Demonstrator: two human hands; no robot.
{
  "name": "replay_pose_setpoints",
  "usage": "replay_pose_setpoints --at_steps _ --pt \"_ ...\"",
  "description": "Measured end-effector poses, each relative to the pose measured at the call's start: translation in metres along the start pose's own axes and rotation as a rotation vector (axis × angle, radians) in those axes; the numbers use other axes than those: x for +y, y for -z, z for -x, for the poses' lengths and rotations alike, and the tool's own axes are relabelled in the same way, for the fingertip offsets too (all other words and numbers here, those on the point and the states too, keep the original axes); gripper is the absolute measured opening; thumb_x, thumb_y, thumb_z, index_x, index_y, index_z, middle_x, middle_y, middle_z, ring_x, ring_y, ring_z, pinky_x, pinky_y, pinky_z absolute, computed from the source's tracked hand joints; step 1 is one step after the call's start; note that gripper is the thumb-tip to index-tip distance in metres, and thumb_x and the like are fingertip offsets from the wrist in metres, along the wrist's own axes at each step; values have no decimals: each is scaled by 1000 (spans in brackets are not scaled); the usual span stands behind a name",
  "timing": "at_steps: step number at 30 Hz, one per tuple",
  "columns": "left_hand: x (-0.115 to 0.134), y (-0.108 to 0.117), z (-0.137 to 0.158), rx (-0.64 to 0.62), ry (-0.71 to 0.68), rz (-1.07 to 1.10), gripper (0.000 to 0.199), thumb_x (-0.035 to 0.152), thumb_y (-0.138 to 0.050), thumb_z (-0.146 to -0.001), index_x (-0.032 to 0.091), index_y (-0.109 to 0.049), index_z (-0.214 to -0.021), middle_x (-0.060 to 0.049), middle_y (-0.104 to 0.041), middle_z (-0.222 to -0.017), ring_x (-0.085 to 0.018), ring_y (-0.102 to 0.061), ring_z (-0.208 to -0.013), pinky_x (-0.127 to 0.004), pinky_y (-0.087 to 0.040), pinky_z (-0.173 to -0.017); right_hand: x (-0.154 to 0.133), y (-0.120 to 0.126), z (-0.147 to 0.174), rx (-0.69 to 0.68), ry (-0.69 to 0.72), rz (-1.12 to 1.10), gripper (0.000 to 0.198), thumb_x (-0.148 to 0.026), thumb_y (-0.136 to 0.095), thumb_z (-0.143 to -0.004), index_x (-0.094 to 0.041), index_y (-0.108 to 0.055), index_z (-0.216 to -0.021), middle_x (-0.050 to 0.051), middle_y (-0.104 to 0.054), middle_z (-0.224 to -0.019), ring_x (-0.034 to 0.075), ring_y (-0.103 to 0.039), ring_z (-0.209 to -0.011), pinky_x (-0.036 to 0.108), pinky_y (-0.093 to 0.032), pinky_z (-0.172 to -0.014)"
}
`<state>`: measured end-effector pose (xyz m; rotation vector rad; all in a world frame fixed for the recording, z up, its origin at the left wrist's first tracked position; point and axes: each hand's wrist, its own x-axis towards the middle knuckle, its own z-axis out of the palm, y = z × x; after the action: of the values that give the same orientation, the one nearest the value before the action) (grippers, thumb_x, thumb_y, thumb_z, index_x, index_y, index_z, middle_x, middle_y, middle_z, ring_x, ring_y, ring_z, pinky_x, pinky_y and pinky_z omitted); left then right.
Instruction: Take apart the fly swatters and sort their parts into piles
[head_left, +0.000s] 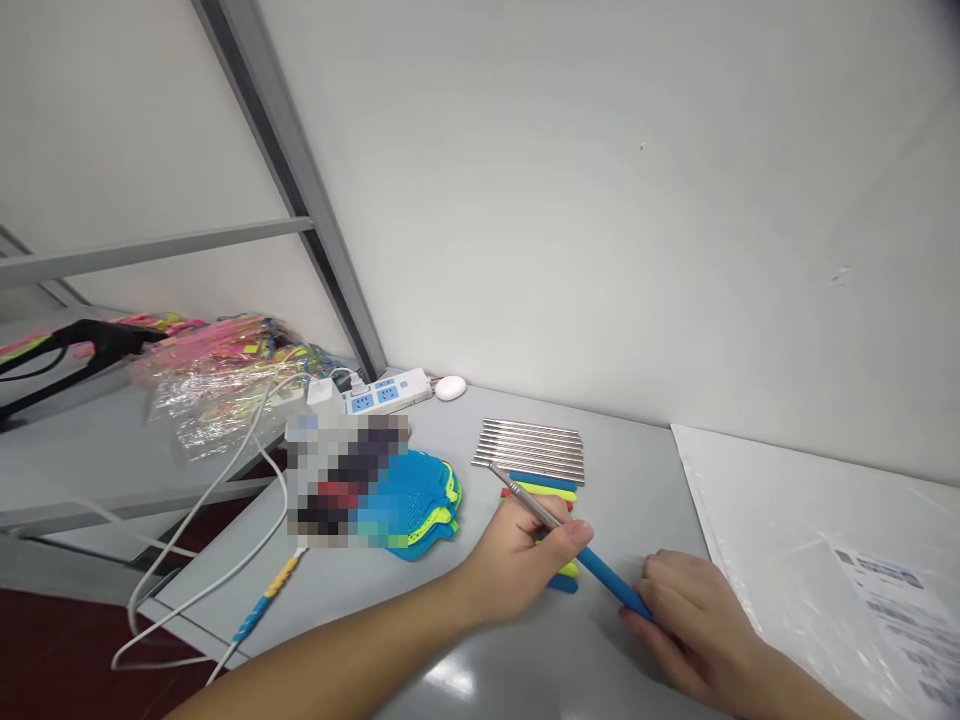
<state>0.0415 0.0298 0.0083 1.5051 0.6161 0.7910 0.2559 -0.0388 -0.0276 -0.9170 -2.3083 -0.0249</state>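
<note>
My left hand (517, 560) is closed around a slim metal rod (519, 492), its bare tip pointing up and to the left. The rod's lower end meets a blue sleeve (611, 580), and my right hand (694, 615) grips the far end of that sleeve. How deep the rod sits inside is hidden. Just beyond my left hand lies a neat row of metal rods (529, 450). Blue, yellow and red sleeves (546, 481) lie side by side, partly covered by my left hand.
Stacked blue mesh pieces (421, 495) lie left of the rods, beside a pixelated patch. A power strip (386, 392) and a white oval object (450, 388) sit along the wall. White cables (255, 420) hang over the left edge. A white plastic mailer (810, 530) covers the right side.
</note>
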Motion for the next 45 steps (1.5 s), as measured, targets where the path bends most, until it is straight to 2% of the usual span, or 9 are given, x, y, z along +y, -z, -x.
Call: replay_pose_setpoints --at_steps 6,10,13,17,22,30,34,45 --pt "3 1 -2 -11 -23 56 50 51 -58 -87 17 -39 -56 4 -38 -57 -8 -37 -54 -23 -30 -52 -5 2 1 30 7 13 20 -9 -52 -87 -22 -40 -77 -2 -40 -63 14 -32 -58 29 -21 -53" --pt "2 1 -1 -10 -9 96 47 53 -58 -87 16 -45 -61 4 -40 -58 -7 -37 -53 -22 -30 -51 -1 0 0 15 -2 24 20 -11 -52 -87 -22 -39 -77 -2 -40 -62 14 -33 -56 28 -22 -52" --pt "-1 -1 0 20 50 158 41 53 -55 -88 17 -45 -69 5 -41 -57 -7 -36 -51 -21 -31 -50 6 -2 1 -5 -61 2 16 -15 -50 -89 -22 -40 -79 -3 -40 -62 13 -35 -54 27 -24 -51" --pt "-3 -4 -1 80 102 175 34 49 -54 -91 19 -45 -77 7 -43 -54 -7 -37 -50 -20 -33 -51 9 -1 2 52 -114 -86 7 -17 -46 -90 -22 -43 -86 -3 -42 -64 13 -38 -54 27 -27 -51" --pt "-1 -7 -2 149 115 182 32 48 -57 -89 18 -50 -84 6 -47 -55 -8 -42 -51 -21 -37 -53 7 1 0 64 -157 -132 6 -17 -45 -89 -22 -42 -88 -3 -44 -64 13 -39 -54 27 -29 -51" --pt "-3 -6 -5 187 90 141 29 45 -56 -91 17 -53 -97 6 -51 -58 -8 -48 -52 -21 -40 -57 7 1 -2 104 -321 -271 7 -16 -44 -92 -23 -46 -89 -4 -44 -64 12 -41 -53 25 -33 -49" --pt "-4 -3 -7 179 118 111 28 44 -54 -92 17 -54 -100 4 -55 -65 -8 -50 -54 -24 -42 -62 7 0 -5 110 -325 -282 6 -17 -47 -91 -23 -45 -88 -5 -43 -63 11 -39 -52 24 -33 -49" --pt "-3 0 -10 111 183 159 31 44 -55 -91 16 -56 -104 3 -57 -65 -12 -54 -61 -26 -44 -68 9 -1 -4 78 -344 -335 13 -16 -52 -85 -23 -42 -80 -7 -39 -61 10 -34 -50 24 -28 -49"
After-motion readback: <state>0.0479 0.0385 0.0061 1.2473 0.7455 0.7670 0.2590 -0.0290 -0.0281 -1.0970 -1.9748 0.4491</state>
